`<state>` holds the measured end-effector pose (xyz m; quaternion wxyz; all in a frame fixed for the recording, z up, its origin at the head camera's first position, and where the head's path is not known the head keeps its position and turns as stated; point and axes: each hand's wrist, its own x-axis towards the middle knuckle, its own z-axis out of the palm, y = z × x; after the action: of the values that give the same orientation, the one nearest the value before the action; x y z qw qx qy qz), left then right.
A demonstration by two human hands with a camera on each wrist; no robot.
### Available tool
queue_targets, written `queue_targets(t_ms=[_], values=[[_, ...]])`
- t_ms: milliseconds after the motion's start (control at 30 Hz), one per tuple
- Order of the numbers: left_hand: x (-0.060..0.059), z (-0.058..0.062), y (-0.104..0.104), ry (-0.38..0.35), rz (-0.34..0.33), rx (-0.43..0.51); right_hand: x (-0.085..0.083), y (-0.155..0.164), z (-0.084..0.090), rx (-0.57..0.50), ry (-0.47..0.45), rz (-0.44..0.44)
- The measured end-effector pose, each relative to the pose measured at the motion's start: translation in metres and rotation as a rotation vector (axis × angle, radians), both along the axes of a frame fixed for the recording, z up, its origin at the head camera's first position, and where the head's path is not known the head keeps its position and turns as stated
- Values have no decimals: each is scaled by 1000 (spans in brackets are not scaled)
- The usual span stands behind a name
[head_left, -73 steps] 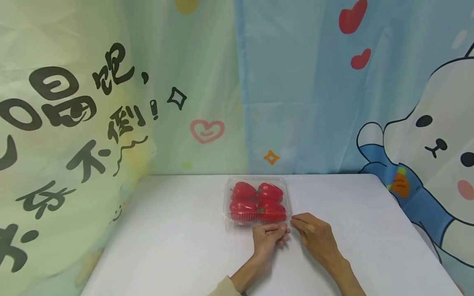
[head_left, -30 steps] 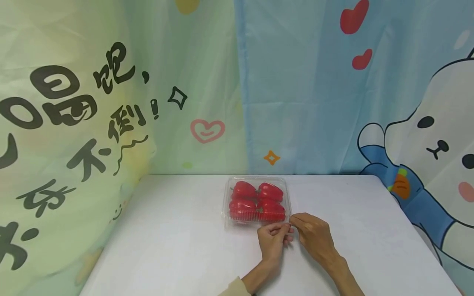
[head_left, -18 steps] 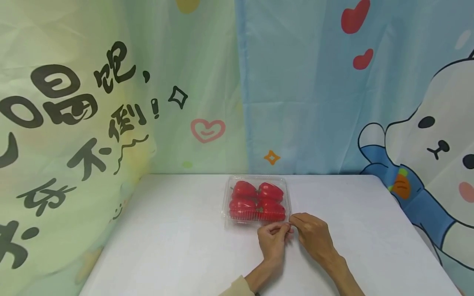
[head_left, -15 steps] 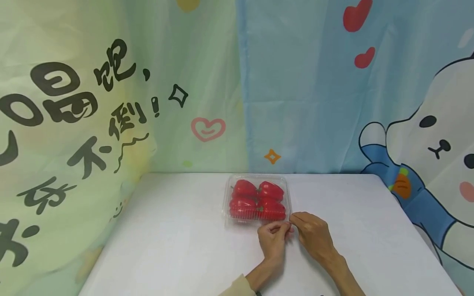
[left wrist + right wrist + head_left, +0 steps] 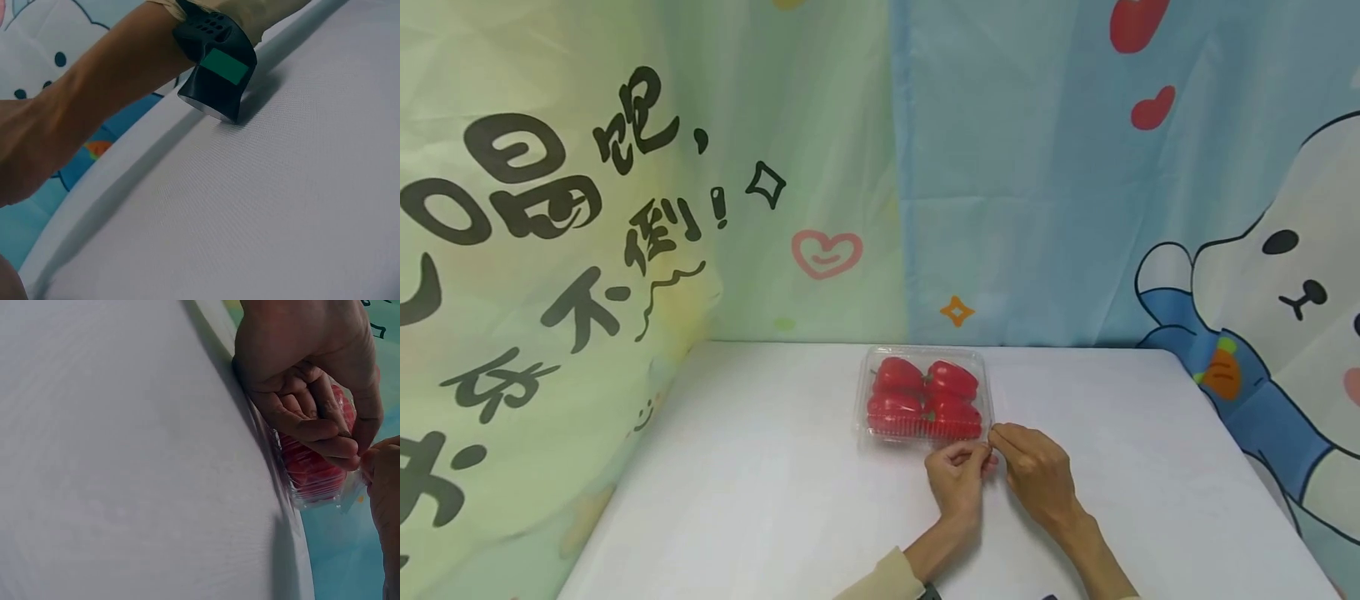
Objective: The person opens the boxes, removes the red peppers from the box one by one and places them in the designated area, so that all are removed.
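Clear clamshell box [image 5: 924, 394] of red peppers [image 5: 925, 398] at table's [image 5: 760, 483] far edge, lid closed; left hand [image 5: 957, 480] and right hand [image 5: 1037, 473] pinch its near-right corner flap; opening step apparently underway; next: peel the rims apart.

White cloth-covered table [image 5: 760, 500], pale green curtain [image 5: 550, 208] with black characters on the left, blue curtain [image 5: 1022, 192] with red hearts behind, cartoon bear print [image 5: 1285, 275] at right, soft even light.

Head view looks down; wrist views skim the table [image 5: 760, 467] closely.
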<state>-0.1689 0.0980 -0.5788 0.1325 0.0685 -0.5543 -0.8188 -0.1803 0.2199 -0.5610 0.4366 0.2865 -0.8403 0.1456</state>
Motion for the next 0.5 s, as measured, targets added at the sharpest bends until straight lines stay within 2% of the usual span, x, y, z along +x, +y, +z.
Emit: queue_targets(t_ms=[200,500], values=[[-2,-1,2,6,6,13,-2,-2,0,-18,66,38],[-4,-1,1,6,26,-21,-4,-5,1,3,64,44]])
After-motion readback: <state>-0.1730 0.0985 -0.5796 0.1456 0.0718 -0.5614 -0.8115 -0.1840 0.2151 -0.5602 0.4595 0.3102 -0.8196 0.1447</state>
